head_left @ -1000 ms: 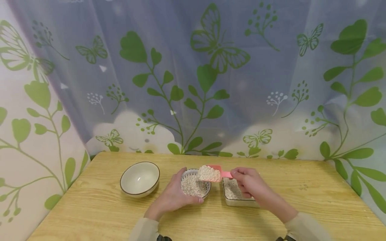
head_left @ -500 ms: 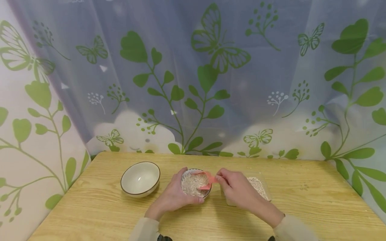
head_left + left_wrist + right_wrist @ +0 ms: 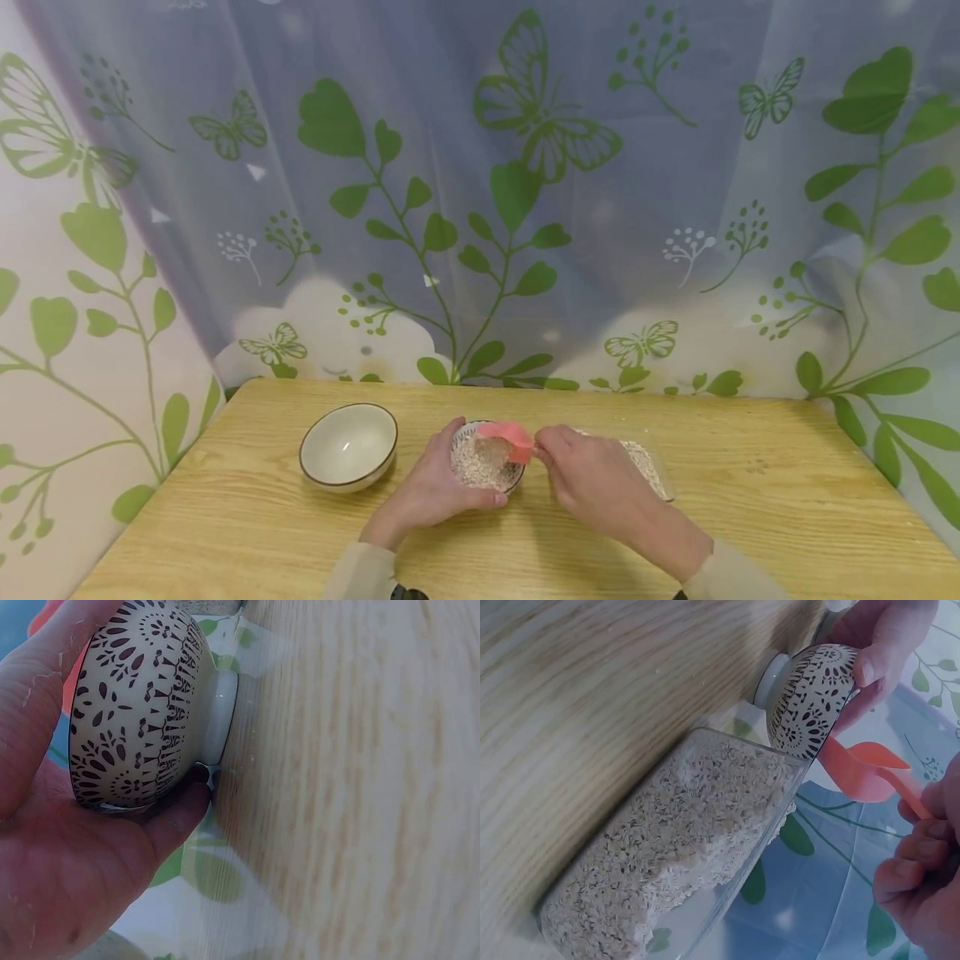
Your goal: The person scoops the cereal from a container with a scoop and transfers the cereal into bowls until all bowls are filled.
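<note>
My left hand (image 3: pixel 431 496) holds a small bowl (image 3: pixel 142 712) with a dark printed pattern, thumb on the near side and fingers around the far side. Oat flakes (image 3: pixel 480 467) fill much of it. Whether its foot touches the table cannot be told. My right hand (image 3: pixel 600 483) grips a pink scoop (image 3: pixel 510 432) by its handle. In the right wrist view, the scoop (image 3: pixel 862 780) is tipped at the bowl's rim. Beneath the right hand stands a clear rectangular container (image 3: pixel 697 922) of oat flakes, partly hidden by that hand in the head view.
A larger cream bowl (image 3: pixel 348 446) with a dark rim stands left of the left hand, nothing visible inside. The wooden table (image 3: pixel 787 500) backs onto a printed curtain (image 3: pixel 420 167) with leaves and butterflies.
My right hand has moved left and turned over. The scoop, heaped with oats a second ago, is now tipped over the small bowl. My left hand and the bowl stay in place.
</note>
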### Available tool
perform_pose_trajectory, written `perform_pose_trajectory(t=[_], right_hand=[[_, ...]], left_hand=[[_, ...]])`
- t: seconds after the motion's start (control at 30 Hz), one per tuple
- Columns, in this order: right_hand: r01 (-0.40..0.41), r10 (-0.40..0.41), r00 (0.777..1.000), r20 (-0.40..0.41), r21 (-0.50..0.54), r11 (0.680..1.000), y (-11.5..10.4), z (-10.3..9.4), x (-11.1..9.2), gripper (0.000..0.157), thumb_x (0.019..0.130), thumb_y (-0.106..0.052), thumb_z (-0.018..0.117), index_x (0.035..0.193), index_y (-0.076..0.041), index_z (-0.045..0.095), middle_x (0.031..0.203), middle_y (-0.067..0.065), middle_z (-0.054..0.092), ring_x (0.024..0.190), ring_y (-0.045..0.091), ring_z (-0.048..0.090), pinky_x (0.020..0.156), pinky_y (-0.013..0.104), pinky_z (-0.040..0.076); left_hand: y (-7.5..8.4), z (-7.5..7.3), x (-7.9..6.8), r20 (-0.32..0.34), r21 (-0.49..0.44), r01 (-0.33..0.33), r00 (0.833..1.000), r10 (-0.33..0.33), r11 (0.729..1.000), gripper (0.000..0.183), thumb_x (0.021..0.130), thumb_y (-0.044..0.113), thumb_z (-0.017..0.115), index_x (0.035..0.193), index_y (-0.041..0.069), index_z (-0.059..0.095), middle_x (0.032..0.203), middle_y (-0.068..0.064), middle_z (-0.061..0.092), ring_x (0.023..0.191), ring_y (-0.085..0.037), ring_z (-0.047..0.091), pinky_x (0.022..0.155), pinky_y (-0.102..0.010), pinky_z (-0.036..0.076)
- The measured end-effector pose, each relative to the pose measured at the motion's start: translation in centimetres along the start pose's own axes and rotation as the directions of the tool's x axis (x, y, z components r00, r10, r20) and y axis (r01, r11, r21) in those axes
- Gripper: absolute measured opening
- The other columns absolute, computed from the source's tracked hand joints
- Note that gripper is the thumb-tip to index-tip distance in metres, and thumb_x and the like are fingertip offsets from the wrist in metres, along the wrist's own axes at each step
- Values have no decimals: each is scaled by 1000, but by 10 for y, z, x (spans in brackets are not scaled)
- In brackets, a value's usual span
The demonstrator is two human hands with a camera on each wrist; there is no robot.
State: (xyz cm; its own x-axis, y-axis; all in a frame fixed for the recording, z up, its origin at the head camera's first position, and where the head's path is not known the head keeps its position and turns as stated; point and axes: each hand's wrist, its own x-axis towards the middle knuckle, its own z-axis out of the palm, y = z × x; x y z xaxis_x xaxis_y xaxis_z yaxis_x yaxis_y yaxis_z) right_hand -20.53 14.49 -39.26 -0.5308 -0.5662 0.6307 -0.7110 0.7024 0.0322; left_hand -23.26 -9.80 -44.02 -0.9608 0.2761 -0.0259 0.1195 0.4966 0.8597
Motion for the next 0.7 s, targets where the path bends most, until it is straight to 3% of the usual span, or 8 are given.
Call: perform_pose_trajectory(t=[0.13, 0.27, 0.33, 0.4, 0.5, 0.57, 0.6, 0.7], right_hand=[[117, -128, 989, -68, -148, 982, 0, 1, 0, 33, 110, -20, 37, 89, -11, 60, 70, -4, 58, 51, 0, 31, 42, 9, 22], [130, -149, 985, -87, -188, 973, -2, -1, 0, 49, 114, -28, 21, 84, -12, 56, 68, -5, 52, 50, 2, 32, 41, 11, 18], [124, -142, 985, -95, -177, 976, -1, -2, -1, 46, 113, -25, 23, 86, -12, 58, 70, -5, 56, 50, 2, 37, 40, 11, 23], [94, -106, 990, -93, -123, 988, 0, -3, -3, 34, 111, -18, 34, 90, -10, 60, 73, -4, 59, 50, 1, 38, 40, 10, 29], [-76, 78, 997, -28, 66, 995, 2, -8, -4, 15, 105, -10, 53, 95, -10, 64, 74, -7, 60, 53, -3, 38, 46, 11, 36], [-276, 264, 961, 83, 238, 931, 4, -12, -4, 9, 102, -8, 59, 97, -9, 67, 70, -7, 56, 53, -3, 33, 48, 14, 35], [-387, 358, 922, 149, 305, 870, 6, -15, -4, 9, 102, -10, 60, 98, -9, 68, 68, -7, 53, 54, -1, 34, 50, 16, 35], [-650, 559, 759, 333, 426, 629, 13, -23, -3, 19, 107, -17, 53, 105, -7, 69, 64, -5, 46, 53, 4, 33, 51, 22, 34]], left_hand=[[1, 0, -1, -5, 20, 7, 1000, -7, 1000, 132, 62, 46, 95, 163, 10, 19, 154, -22, 41, 133, -38, 52, 112, -64, 42], [4, 0, -2, -4, 52, 15, 1000, -14, 999, 133, 62, 48, 95, 163, 10, 18, 155, -22, 39, 132, -40, 53, 110, -65, 44], [6, -1, -3, -1, 65, 10, 1000, -10, 998, 133, 62, 48, 94, 164, 10, 18, 156, -22, 37, 132, -41, 53, 109, -66, 45], [8, -1, -4, 1, 80, 1, 1000, -2, 997, 133, 63, 48, 94, 164, 11, 17, 157, -22, 35, 133, -42, 52, 108, -66, 45], [10, -1, -4, 6, 110, -20, 1000, 20, 994, 133, 62, 49, 94, 164, 12, 18, 158, -21, 33, 135, -43, 50, 109, -66, 44], [11, -1, -4, 11, 129, -29, 1000, 28, 991, 133, 62, 51, 94, 164, 13, 18, 159, -20, 32, 137, -43, 49, 110, -66, 43], [12, -1, -4, 13, 142, -32, 999, 31, 989, 133, 62, 52, 93, 164, 13, 18, 159, -20, 31, 138, -44, 48, 111, -66, 43], [13, 0, -4, 15, 187, -42, 999, 39, 982, 131, 63, 54, 92, 164, 14, 18, 160, -18, 29, 139, -43, 47, 111, -65, 43]])
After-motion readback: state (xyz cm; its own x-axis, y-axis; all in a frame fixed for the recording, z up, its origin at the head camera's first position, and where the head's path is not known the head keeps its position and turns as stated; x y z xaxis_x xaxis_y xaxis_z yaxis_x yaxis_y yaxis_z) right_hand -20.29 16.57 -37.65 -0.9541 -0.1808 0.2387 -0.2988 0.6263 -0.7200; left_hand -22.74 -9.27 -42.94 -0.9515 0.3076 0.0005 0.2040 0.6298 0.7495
